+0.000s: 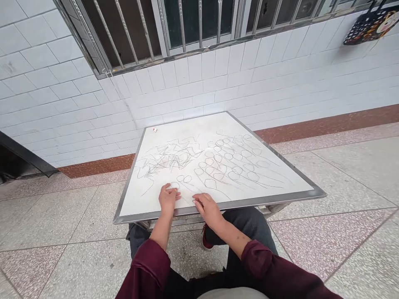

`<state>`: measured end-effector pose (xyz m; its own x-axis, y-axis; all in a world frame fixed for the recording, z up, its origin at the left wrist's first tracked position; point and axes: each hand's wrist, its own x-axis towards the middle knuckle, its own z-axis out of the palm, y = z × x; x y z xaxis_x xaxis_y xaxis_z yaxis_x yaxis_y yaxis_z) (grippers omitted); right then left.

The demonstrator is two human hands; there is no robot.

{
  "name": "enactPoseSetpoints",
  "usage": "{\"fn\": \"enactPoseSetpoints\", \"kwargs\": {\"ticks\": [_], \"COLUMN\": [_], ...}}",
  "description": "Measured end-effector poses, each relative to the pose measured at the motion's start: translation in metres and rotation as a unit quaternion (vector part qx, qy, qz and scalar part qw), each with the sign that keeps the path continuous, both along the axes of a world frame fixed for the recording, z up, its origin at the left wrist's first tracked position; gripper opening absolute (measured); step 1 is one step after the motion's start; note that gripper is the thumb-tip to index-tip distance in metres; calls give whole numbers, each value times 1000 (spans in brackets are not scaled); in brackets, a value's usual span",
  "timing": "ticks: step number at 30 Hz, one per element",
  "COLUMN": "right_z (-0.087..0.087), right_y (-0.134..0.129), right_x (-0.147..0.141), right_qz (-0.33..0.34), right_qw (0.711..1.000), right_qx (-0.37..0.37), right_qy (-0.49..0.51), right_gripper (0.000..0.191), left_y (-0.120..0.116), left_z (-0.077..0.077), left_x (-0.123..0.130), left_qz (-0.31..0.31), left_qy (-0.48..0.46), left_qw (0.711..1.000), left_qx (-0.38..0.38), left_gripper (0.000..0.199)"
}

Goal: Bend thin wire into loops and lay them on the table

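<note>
My left hand is at the table's front edge, its fingers closed on a thin dark looped wire. The round loop shows just beyond the fingertips. To the right, my right hand pinches the faint tail of the same wire. Two small loops lie just past my hands. Many looped wires with long tails spread over the right half of the white tabletop. A tangle of bent, zigzag wires covers the left half.
A small white and red item sits at the table's far left corner. The metal rim runs round the tabletop. Behind stand a tiled wall and a barred window. A patterned bag hangs at the upper right.
</note>
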<state>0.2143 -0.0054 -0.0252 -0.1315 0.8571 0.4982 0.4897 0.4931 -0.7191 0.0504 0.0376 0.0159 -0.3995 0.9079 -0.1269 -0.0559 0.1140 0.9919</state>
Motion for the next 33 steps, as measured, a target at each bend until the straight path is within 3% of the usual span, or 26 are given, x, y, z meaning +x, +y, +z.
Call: {"fn": "enactPoseSetpoints", "kwargs": {"ticks": [8, 14, 19, 27, 33], "right_z": [5, 7, 7, 6, 6], "right_y": [2, 1, 0, 0, 0], "right_x": [4, 5, 4, 4, 4], "right_qz": [4, 12, 11, 5, 8], "right_qw": [999, 999, 1000, 1000, 999], "right_qx": [-13, -19, -16, -5, -18], "right_qy": [37, 27, 18, 10, 42], "right_gripper": [21, 20, 21, 20, 19], "left_y": [-13, -42, -53, -45, -26], "left_z": [3, -4, -11, -16, -21], "left_x": [-8, -16, -16, -14, -14], "left_qz": [-4, 1, -17, -77, -96], "left_qy": [134, 288, 366, 445, 477], "left_qw": [991, 954, 921, 873, 856], "left_qx": [16, 87, 134, 186, 175], "left_gripper": [49, 42, 44, 38, 35]}}
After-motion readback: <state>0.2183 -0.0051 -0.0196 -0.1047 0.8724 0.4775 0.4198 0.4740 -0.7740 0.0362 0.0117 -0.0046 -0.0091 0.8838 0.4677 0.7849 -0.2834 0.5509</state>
